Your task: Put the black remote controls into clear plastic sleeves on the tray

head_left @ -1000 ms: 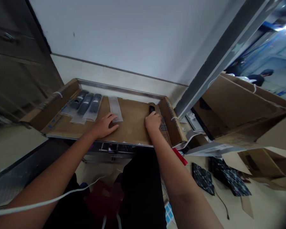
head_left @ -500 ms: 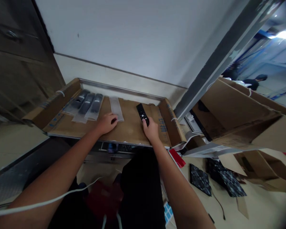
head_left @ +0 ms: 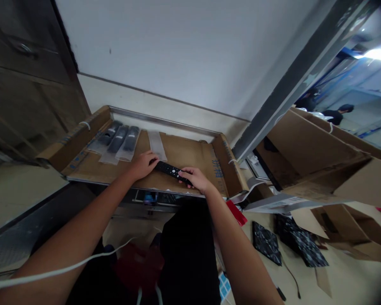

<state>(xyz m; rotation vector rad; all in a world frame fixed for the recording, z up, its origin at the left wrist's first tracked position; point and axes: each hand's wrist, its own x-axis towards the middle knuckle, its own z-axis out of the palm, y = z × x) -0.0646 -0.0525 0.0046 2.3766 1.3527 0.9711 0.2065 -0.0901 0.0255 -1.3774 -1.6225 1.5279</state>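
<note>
My right hand grips one end of a black remote control, with the thumb on its button side. The remote lies at a slant, its other end close to the fingertips of my left hand. My left hand is closed at the near end of an empty clear plastic bag lying flat on the cardboard. The fingertips are partly hidden. Farther left, several remotes in clear bags lie side by side.
The work surface is a cardboard-lined tray with raised cardboard sides against a white wall. A large open carton stands to the right. Dark patterned packets lie low at the right. A white cable crosses my left forearm.
My right hand has brought the remote left and toward me, turning it from nearly upright to slanting sideways, with its end by my left hand. My left hand has stayed at the bag.
</note>
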